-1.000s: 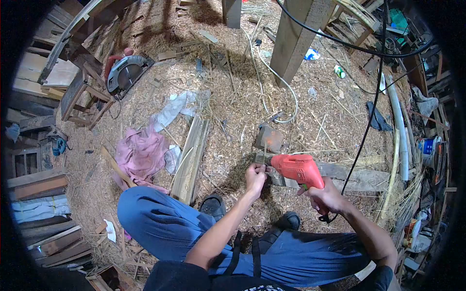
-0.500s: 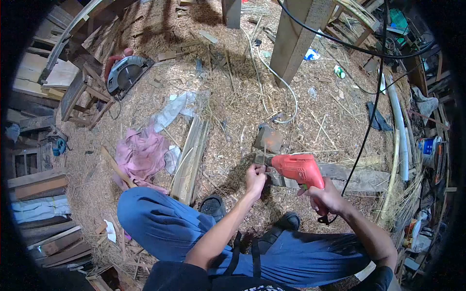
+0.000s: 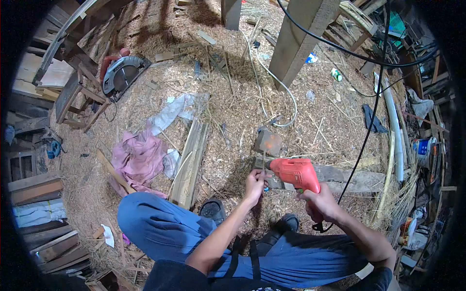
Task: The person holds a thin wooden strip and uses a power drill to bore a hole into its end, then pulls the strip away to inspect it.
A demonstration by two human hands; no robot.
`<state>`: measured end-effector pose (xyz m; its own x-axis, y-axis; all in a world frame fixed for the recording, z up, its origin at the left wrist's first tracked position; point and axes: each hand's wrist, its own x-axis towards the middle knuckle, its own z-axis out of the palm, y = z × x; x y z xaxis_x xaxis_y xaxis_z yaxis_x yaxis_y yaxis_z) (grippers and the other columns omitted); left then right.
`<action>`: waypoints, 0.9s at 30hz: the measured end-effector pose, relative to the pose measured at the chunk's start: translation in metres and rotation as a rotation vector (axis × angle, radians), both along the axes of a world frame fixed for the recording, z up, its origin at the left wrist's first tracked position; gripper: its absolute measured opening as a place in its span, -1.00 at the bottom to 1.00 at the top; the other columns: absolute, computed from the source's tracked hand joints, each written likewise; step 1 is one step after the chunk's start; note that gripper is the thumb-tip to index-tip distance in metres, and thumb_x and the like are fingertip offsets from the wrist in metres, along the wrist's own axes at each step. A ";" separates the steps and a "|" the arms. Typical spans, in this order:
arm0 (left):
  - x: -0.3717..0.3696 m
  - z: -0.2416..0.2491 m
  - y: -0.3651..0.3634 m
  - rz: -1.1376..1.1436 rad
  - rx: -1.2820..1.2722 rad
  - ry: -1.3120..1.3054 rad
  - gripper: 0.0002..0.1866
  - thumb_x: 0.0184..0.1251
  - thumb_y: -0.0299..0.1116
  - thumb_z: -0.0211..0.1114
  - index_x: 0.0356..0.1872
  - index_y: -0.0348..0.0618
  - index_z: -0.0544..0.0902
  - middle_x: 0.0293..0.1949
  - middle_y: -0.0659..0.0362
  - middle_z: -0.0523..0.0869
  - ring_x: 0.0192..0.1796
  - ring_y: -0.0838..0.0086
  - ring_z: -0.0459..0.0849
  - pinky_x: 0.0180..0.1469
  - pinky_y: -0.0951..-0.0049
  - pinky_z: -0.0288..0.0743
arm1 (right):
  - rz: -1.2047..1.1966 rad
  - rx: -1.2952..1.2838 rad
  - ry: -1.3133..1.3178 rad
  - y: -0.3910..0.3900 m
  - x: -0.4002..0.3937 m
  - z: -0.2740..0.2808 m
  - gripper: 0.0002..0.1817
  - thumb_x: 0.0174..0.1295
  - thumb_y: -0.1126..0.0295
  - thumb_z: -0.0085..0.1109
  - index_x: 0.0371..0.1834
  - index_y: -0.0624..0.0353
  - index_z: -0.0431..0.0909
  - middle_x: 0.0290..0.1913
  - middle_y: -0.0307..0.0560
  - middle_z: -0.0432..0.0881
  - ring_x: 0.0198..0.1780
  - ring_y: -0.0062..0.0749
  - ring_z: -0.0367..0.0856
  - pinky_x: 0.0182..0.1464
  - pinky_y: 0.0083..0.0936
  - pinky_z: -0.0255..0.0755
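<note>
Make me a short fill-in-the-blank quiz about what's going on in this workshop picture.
1. The right hand grips a drill coloured ____.
2. The left hand is at the drill's ____ end.
3. The cloth on the sawdust is ____.
4. The circular saw rests at the upper ____.

Missing words: red; front; pink; left

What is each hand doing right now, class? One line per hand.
Left hand: closed around the chuck end of the red drill.
Right hand: closed on the drill's grip.
</note>
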<state>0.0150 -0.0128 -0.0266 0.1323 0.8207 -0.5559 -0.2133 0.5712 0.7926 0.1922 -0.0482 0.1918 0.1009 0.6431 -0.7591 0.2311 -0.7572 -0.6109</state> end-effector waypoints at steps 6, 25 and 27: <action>-0.014 -0.009 -0.001 -0.223 0.117 0.049 -0.77 0.59 -0.36 0.08 -0.01 -0.33 0.59 -0.23 0.15 0.77 -0.43 0.61 0.62 -0.30 0.55 0.58 | -0.058 -0.052 0.029 0.010 -0.006 0.008 -0.85 0.18 0.38 0.20 -0.33 0.26 0.58 -0.75 -0.19 0.43 -0.83 -0.46 0.36 -0.80 -0.41 0.15; -0.002 0.001 0.006 -0.243 0.064 0.005 -0.77 0.59 -0.38 0.03 -0.09 -0.34 0.58 -0.34 0.11 0.72 -0.44 0.54 0.65 -0.38 0.49 0.55 | -0.050 -0.015 0.099 0.003 0.013 0.004 -0.80 0.20 0.41 0.12 -0.20 0.32 0.60 -0.69 -0.23 0.46 -0.76 -0.54 0.39 -0.72 -0.49 0.24; 0.003 -0.001 0.005 -0.220 0.065 0.014 -0.77 0.60 -0.38 0.02 -0.07 -0.35 0.57 -0.33 0.09 0.72 -0.44 0.52 0.66 -0.38 0.49 0.56 | -0.048 -0.038 0.099 0.003 0.014 0.009 -0.80 0.19 0.42 0.12 -0.21 0.31 0.61 -0.69 -0.23 0.47 -0.76 -0.54 0.39 -0.72 -0.49 0.24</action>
<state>0.0175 -0.0080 -0.0273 0.3042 0.8070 -0.5061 -0.0780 0.5506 0.8311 0.2060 -0.0454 0.2003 0.0546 0.6098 -0.7907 0.1340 -0.7892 -0.5994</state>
